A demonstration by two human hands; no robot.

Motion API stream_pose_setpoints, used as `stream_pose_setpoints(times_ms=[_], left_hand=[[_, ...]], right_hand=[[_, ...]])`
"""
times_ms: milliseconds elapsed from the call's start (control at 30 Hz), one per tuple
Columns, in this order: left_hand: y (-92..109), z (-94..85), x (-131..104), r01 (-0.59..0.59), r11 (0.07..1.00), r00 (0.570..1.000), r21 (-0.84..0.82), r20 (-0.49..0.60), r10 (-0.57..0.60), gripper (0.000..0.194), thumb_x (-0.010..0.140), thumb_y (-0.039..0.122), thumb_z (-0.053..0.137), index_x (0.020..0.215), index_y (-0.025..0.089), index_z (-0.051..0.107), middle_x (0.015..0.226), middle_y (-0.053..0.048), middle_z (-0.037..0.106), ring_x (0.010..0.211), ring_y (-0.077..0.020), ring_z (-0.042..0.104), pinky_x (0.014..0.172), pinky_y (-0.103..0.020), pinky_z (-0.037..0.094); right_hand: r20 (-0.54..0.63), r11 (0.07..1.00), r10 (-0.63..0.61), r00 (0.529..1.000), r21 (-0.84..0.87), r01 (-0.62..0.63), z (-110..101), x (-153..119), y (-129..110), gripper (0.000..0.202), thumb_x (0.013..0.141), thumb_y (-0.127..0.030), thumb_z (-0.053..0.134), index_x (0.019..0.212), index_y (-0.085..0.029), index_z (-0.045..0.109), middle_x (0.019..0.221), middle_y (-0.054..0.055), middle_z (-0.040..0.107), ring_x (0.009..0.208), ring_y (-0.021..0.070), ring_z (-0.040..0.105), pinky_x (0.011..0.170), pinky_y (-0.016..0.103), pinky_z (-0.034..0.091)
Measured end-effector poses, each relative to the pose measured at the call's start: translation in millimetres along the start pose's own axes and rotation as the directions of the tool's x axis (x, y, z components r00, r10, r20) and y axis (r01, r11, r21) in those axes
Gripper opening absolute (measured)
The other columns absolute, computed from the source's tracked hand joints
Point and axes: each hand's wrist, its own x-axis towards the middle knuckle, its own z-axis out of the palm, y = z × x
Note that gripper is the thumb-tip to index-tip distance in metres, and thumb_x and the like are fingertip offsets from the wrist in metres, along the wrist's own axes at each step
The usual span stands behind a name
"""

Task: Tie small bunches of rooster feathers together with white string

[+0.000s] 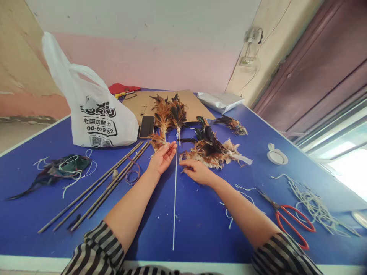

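Observation:
My left hand is turned palm up at mid-table, its fingers half curled. A small bunch of brown feathers fans out from beside its thumb, and the quills are hidden. My right hand is at the near left edge of a loose pile of black, brown and cream feathers. Its thumb and forefinger come together on a small feather, mostly hidden. Just beyond my hands lie two tied feather bundles, a brown one and a darker one. A thin white rod runs toward me between my arms.
Left are a white plastic bag, thin sticks and dark feathers with string. Right are red-handled scissors, pale string and a tape roll. Farther back are a phone, cardboard and a silvery packet.

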Motion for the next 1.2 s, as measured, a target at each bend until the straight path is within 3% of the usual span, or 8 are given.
stream_pose_setpoints(times_ms=[167, 267, 400, 600, 700, 767, 933, 1200], left_hand=[[13.7, -6.2, 2.8, -0.061, 0.998, 0.994, 0.002, -0.092, 0.061, 0.007, 0.078, 0.012, 0.053, 0.083, 0.011, 0.059, 0.102, -0.011, 0.063, 0.097, -0.0169, 0.059, 0.083, -0.026, 0.047], [14.1, -15.7, 7.4, -0.096, 0.995, 0.986, 0.033, -0.135, 0.1, 0.007, 0.077, 0.013, 0.055, 0.083, 0.011, 0.059, 0.103, -0.011, 0.063, 0.098, -0.0179, 0.058, 0.086, -0.029, 0.046], [11.3, -24.1, 11.7, -0.115, 0.99, 0.987, 0.077, -0.1, 0.122, 0.008, 0.075, 0.014, 0.057, 0.083, 0.012, 0.06, 0.103, -0.01, 0.064, 0.101, -0.0186, 0.057, 0.091, -0.032, 0.043], [5.8, -27.4, 12.1, -0.097, 0.989, 0.993, 0.114, -0.061, 0.105, 0.013, 0.074, 0.015, 0.059, 0.086, 0.012, 0.061, 0.103, -0.01, 0.064, 0.1, -0.0181, 0.057, 0.093, -0.033, 0.039], [5.6, -28.9, 13.1, -0.113, 0.988, 0.991, 0.107, -0.054, 0.119, 0.012, 0.073, 0.015, 0.06, 0.084, 0.013, 0.061, 0.104, -0.01, 0.063, 0.101, -0.0183, 0.057, 0.094, -0.033, 0.039], [5.8, -30.3, 14.1, -0.123, 0.987, 0.991, 0.103, -0.046, 0.128, 0.011, 0.072, 0.016, 0.061, 0.084, 0.014, 0.061, 0.104, -0.01, 0.063, 0.101, -0.0186, 0.057, 0.094, -0.034, 0.039], [6.7, -31.9, 15.1, -0.154, 0.983, 0.987, 0.102, -0.041, 0.159, 0.012, 0.072, 0.014, 0.06, 0.084, 0.013, 0.06, 0.103, -0.01, 0.064, 0.101, -0.0187, 0.057, 0.095, -0.034, 0.038], [8.1, -28.3, 12.8, -0.151, 0.984, 0.988, 0.09, -0.007, 0.152, 0.009, 0.074, 0.014, 0.058, 0.082, 0.012, 0.062, 0.104, -0.01, 0.063, 0.104, -0.0196, 0.055, 0.096, -0.033, 0.038]], right_hand=[[0.029, 0.988, -0.107, 0.994, -0.107, 0.109, 9.6, 20.9, 12.3, 0.039, 0.069, -0.006, 0.047, 0.105, -0.014, 0.06, 0.107, 0.009, 0.06, 0.084, 0.0147, 0.057, 0.082, 0.031, 0.044], [-0.03, 0.998, 0.016, 0.999, -0.058, -0.017, 4.6, 31.6, 27.4, 0.036, 0.068, -0.009, 0.052, 0.102, -0.014, 0.062, 0.099, 0.008, 0.063, 0.084, 0.0157, 0.057, 0.084, 0.033, 0.043], [-0.146, 0.964, 0.26, 0.954, 0.1, -0.248, -8.8, 46.7, 55.5, 0.031, 0.07, -0.014, 0.053, 0.099, -0.014, 0.063, 0.092, 0.008, 0.066, 0.081, 0.0165, 0.06, 0.081, 0.034, 0.045], [-0.231, 0.958, 0.276, 0.933, 0.14, -0.248, -10.5, 61.2, 61.8, 0.033, 0.076, -0.015, 0.045, 0.107, -0.015, 0.058, 0.1, 0.009, 0.064, 0.079, 0.0135, 0.06, 0.074, 0.029, 0.047], [-0.166, 0.988, 0.153, 0.974, 0.044, -0.148, 1.9, 65.6, 41.9, 0.027, 0.07, -0.014, 0.054, 0.095, -0.018, 0.065, 0.092, 0.004, 0.065, 0.082, 0.0133, 0.058, 0.078, 0.027, 0.044], [-0.039, 0.98, 0.006, 0.999, -0.197, -0.013, 11.5, 70.3, 27.0, 0.028, 0.072, -0.016, 0.054, 0.098, -0.021, 0.064, 0.089, 0.003, 0.064, 0.08, 0.0136, 0.057, 0.077, 0.027, 0.042], [0.213, 0.758, -0.048, 0.976, -0.628, 0.174, 23.0, 86.1, 2.2, 0.024, 0.083, -0.021, 0.041, 0.091, -0.02, 0.063, 0.091, 0.006, 0.063, 0.087, 0.0182, 0.056, 0.075, 0.03, 0.037], [0.284, 0.579, 0.018, 0.959, -0.785, 0.222, -28.0, 58.4, 19.5, 0.022, 0.084, -0.015, 0.039, 0.086, -0.014, 0.061, 0.09, 0.011, 0.061, 0.089, 0.0207, 0.053, 0.081, 0.035, 0.032]])
